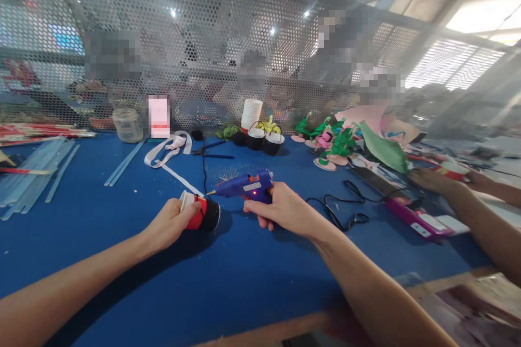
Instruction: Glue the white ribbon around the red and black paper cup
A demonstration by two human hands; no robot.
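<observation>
My left hand [169, 223] grips a small paper cup [210, 213] wrapped in black and red, tipped on its side above the blue table [252, 276]. A strip of white ribbon [185, 181] runs across the table to just behind the cup. In my right hand [280, 207] is a blue glue gun [244, 185], its small red light lit. The gun's nozzle points left and is at the cup's upper edge; whether it touches I cannot tell. My right fingers wrap around the handle.
At the back stand a stack of white cups [251, 114], black cups [273, 143] and a clear jar [127, 124]. Glue sticks [36, 173] lie left. Green felt pieces [344, 143] and a purple power strip [419, 219] lie right, near a co-worker's hand [427, 180].
</observation>
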